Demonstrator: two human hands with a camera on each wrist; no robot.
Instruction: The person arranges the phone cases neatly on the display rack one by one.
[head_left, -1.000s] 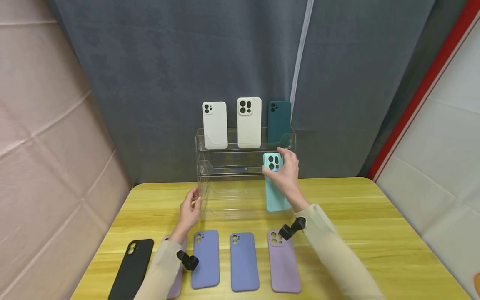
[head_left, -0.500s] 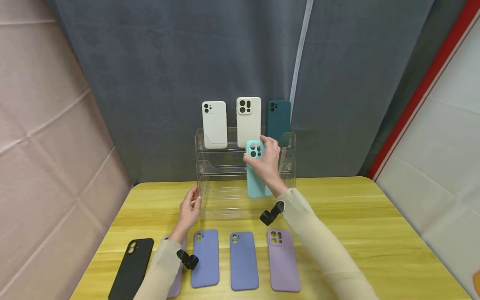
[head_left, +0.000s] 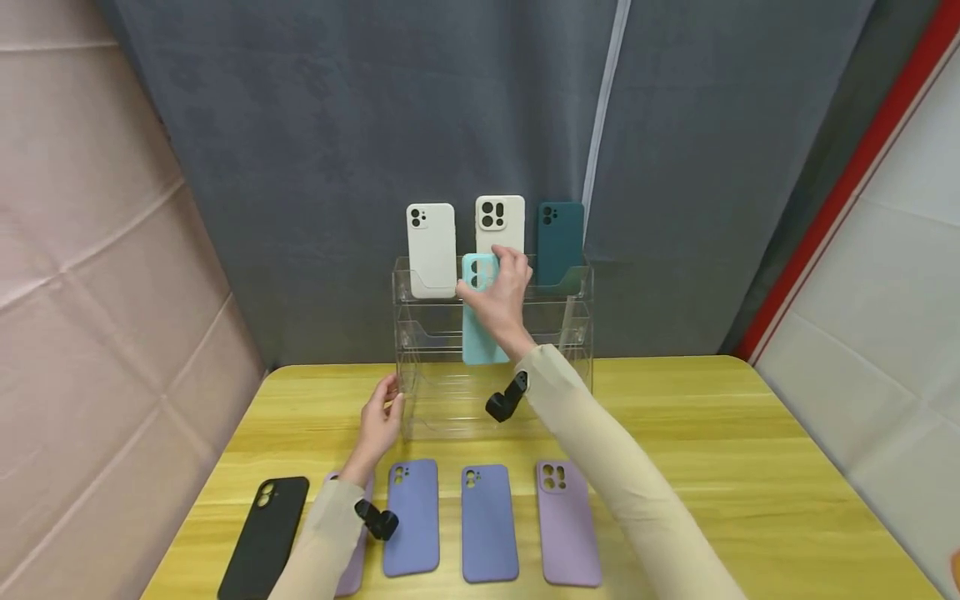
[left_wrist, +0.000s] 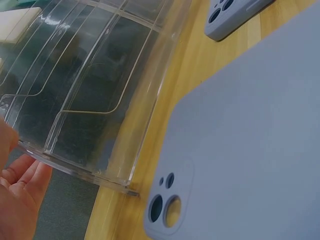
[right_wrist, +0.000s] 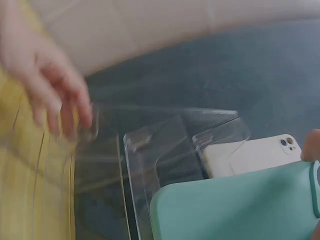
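Note:
My right hand (head_left: 506, 298) pinches a mint-green phone case (head_left: 480, 337) by its upper sides, camera cut-outs toward the top. The case hangs upright in front of the middle of a clear acrylic tiered display rack (head_left: 429, 340). In the right wrist view the mint case (right_wrist: 235, 207) fills the lower right. At the rack's left side, my left hand (head_left: 380, 423) grips its edge, thumb on one face and fingers behind it, as the left wrist view shows. In the rack's top tier stand a white phone case (head_left: 432, 250), a cream one (head_left: 500, 215) and a dark teal one (head_left: 560, 242).
Along the front of the wooden table (head_left: 697, 467) lie a black phone case (head_left: 264, 537), two periwinkle cases (head_left: 414, 517) and a mauve case (head_left: 568, 525). My left forearm partly covers another purple case (head_left: 351, 571). A grey curtain (head_left: 337, 125) hangs behind the rack.
My right hand has carried the mint phone case leftward and upward, from the rack's right side to its middle. The left hand has stayed at the rack's edge.

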